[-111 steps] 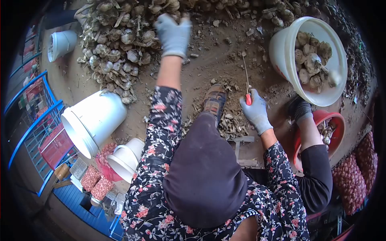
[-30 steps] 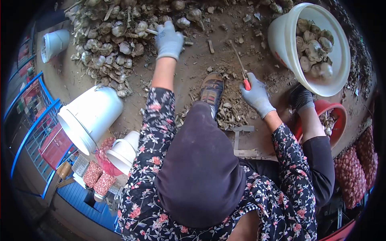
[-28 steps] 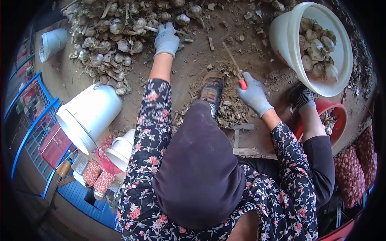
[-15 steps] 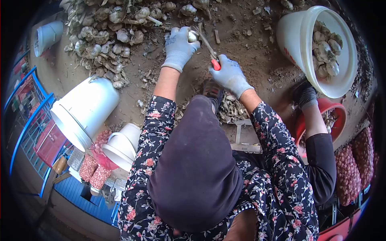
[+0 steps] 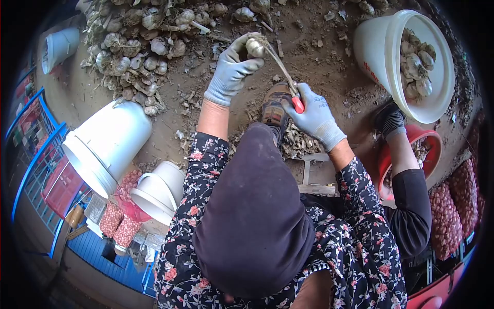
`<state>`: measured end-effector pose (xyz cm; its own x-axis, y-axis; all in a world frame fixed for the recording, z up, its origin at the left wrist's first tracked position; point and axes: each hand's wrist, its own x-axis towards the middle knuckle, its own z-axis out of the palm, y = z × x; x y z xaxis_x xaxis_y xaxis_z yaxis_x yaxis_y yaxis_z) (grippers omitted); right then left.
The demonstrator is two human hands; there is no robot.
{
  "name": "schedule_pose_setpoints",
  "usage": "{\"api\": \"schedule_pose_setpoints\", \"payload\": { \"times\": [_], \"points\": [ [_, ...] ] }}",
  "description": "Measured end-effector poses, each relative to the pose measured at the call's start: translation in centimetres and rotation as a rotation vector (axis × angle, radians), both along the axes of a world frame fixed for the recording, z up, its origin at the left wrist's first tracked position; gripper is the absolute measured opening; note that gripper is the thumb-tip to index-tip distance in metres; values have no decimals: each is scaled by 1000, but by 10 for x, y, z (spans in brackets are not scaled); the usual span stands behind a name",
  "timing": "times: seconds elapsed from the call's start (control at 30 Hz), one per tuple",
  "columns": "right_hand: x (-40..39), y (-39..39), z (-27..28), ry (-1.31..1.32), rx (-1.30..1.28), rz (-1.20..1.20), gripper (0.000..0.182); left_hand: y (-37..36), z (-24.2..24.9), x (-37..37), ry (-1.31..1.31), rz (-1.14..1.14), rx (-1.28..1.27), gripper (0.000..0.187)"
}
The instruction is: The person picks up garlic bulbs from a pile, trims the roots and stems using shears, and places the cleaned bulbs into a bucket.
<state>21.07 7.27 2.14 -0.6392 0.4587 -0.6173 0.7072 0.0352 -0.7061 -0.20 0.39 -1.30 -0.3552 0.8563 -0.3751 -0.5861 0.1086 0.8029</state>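
My gloved left hand (image 5: 232,72) holds a garlic bulb (image 5: 256,47) between its curved fingers and thumb. From the bulb a long dry stem (image 5: 278,63) slants down towards my gloved right hand (image 5: 318,116). That hand is closed around red-handled shears (image 5: 297,104), whose blade end overlaps the lower part of the stem; most of the tool is hidden by the glove. Left of my left hand lies a heap of garlic bulbs (image 5: 158,46) with their dry stems still on. My shoe (image 5: 276,103) rests on the soil below the stem.
At right a white bucket (image 5: 373,44) lies tilted with several bulbs inside, near a red tub (image 5: 433,152) of scraps. White buckets (image 5: 116,131) stand at left. Trimmings (image 5: 298,143) lie beside a small wooden stool (image 5: 316,189). Filled net sacks (image 5: 445,221) are at lower right.
My left hand has turned, bringing the bulb and its whole stem into fuller view. My right hand has moved down and right with the shears, away from the left hand.
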Motion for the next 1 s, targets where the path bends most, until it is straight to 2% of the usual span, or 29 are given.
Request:
{"api": "schedule_pose_setpoints", "payload": {
  "times": [0.07,0.1,0.2,0.27,0.37,0.43,0.47,0.53,0.73,0.8,0.87,0.93,1.0],
  "points": [
    [4,4,2,-22,271,128,38,3,16,-1,186,-155,-141,48],
    [4,7,4,-130,389,218,42,5,20,2,332,-174,-183,43],
    [1,15,18,-200,518,333,47,10,28,6,490,-208,-243,38],
    [3,15,23,-197,535,302,48,11,18,8,466,-151,-236,35],
    [7,16,24,-196,573,244,50,17,26,14,403,-176,-219,45],
    [7,14,21,-179,600,243,50,17,27,20,682,-221,-253,48],
    [4,15,21,-179,599,237,50,18,28,22,685,-226,-252,48],
    [0,16,25,-185,527,249,49,20,30,30,953,-261,-382,51],
    [1,19,26,-220,426,298,45,23,27,37,909,-137,-284,55],
    [6,14,26,-197,421,255,45,27,25,34,1052,-138,-330,50],
    [10,6,24,-167,330,133,42,28,15,39,1068,-165,-314,51],
    [7,-1,29,-161,307,96,40,30,9,47,1267,-53,-243,53],
    [6,-4,33,-261,159,112,39,29,7,50,1337,-54,-260,53]
  ]
}}
